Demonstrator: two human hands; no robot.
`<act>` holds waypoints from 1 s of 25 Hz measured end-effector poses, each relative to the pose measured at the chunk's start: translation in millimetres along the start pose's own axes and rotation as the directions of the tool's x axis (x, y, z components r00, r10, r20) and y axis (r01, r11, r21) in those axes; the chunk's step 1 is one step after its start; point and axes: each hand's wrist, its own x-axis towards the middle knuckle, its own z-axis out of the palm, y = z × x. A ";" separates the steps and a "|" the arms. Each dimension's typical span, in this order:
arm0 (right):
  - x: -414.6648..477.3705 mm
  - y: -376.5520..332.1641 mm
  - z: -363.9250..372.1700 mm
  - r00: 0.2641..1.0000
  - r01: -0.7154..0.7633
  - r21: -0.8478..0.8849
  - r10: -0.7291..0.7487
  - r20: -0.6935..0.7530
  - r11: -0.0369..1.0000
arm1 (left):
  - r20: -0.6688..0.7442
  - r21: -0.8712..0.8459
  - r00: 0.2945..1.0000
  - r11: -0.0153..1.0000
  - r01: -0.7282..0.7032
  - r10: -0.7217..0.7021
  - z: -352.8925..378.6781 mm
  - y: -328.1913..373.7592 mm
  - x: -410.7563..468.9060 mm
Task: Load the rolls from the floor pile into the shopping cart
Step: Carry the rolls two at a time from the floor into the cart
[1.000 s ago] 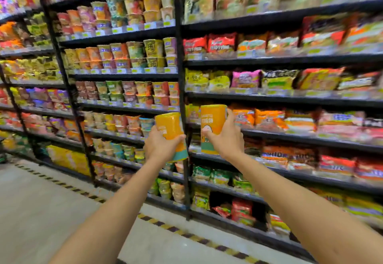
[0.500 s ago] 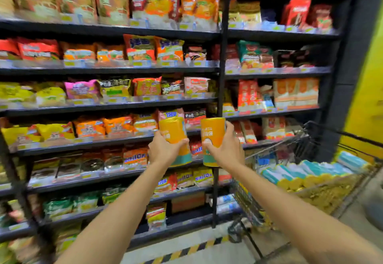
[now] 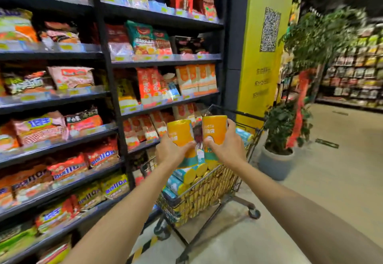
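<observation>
I hold two upright orange rolls with teal bases out in front of me. My left hand [image 3: 171, 153] grips the left roll [image 3: 180, 132] around its lower half. My right hand [image 3: 227, 146] grips the right roll [image 3: 214, 129] the same way. Both rolls hover just above the near end of the black wire shopping cart [image 3: 209, 193]. The cart is packed with several similar rolls [image 3: 192, 175] lying on their sides, orange ends toward me. The floor pile is out of view.
Dark shelving [image 3: 112, 106] stocked with snack packets runs along the left, close beside the cart. A yellow pillar [image 3: 261, 56] stands behind the cart. A potted plant [image 3: 276, 154] sits to its right. Open floor [image 3: 331, 170] stretches right toward more shelves.
My view has swung to the right along the shelves, bringing the loaded cart fully under my hands. Both hands still grip their rolls, held side by side at the same distance.
</observation>
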 end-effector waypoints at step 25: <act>378.9 237.1 151.1 0.957 -0.004 -0.081 0.027 0.288 0.997 | -0.106 0.053 0.953 0.956 0.290 -0.283 298.5 -45.8 318.1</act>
